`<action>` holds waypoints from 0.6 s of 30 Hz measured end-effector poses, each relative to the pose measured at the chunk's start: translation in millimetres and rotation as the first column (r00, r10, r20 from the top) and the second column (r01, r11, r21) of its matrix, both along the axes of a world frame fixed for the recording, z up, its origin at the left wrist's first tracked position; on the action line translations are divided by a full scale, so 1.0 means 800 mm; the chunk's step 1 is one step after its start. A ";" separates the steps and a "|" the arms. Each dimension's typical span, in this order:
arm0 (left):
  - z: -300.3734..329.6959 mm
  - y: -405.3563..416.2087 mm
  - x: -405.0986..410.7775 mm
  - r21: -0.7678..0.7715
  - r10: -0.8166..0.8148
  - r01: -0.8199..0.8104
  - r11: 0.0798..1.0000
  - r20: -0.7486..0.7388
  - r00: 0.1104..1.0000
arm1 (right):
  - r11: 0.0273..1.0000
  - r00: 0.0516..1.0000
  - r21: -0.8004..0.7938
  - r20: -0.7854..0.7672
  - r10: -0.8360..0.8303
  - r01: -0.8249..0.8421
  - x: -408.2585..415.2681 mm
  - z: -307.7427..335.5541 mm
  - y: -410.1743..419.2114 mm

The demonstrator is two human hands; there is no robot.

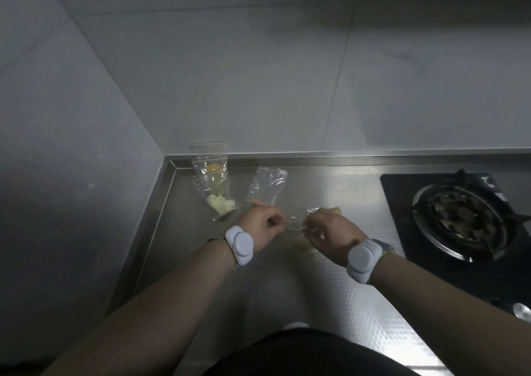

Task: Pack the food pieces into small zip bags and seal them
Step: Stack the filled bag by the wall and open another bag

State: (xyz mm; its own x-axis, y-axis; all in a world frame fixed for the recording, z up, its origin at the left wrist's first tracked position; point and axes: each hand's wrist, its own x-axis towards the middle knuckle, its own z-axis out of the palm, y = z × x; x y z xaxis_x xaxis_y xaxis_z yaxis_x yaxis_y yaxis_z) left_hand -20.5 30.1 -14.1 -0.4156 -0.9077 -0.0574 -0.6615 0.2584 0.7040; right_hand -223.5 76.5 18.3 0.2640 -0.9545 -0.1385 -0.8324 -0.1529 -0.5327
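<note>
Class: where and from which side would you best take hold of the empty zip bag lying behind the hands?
Probably pinch the empty zip bag at its near bottom edge, coming from the front: it lies flat and that edge is nearest the left hand.

Small clear zip bags and pale food pieces on a steel counter.

Clear plastic zip bag with red seal line [209, 161], holding a yellow piece, leans at the back corner. In front of it, touching, a second clear zip bag [216, 196] lies flat with white crumbly food at its bottom. Just right of these, an empty crumpled clear bag [267, 185]. A fourth clear bag [290, 226] is stretched between both hands, pale pieces blurred beneath.
</note>
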 end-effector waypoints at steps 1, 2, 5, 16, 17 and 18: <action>-0.001 0.000 0.009 -0.006 0.006 -0.006 1.000 -0.016 1.000 | 1.000 1.000 -0.009 -0.007 0.009 -0.009 0.005 0.001 -0.001; -0.002 0.002 0.015 -0.014 0.005 -0.005 1.000 -0.028 1.000 | 1.000 1.000 -0.011 -0.008 0.008 -0.008 0.009 0.001 -0.002; -0.001 0.002 0.025 -0.026 -0.006 0.004 1.000 -0.060 0.998 | 0.997 0.996 0.026 0.050 -0.073 0.072 0.013 -0.007 -0.002; 0.005 -0.013 0.072 0.065 0.089 -0.074 0.995 -0.272 0.958 | 0.996 0.993 0.031 -0.075 -0.086 0.088 0.051 -0.013 -0.037; 0.004 -0.013 0.076 0.063 0.112 -0.098 0.993 -0.289 0.951 | 0.996 0.993 0.025 -0.078 -0.085 0.087 0.056 -0.013 -0.040; 0.002 -0.013 0.081 0.055 0.126 -0.114 0.992 -0.299 0.946 | 0.996 0.993 0.022 -0.078 -0.085 0.086 0.061 -0.013 -0.044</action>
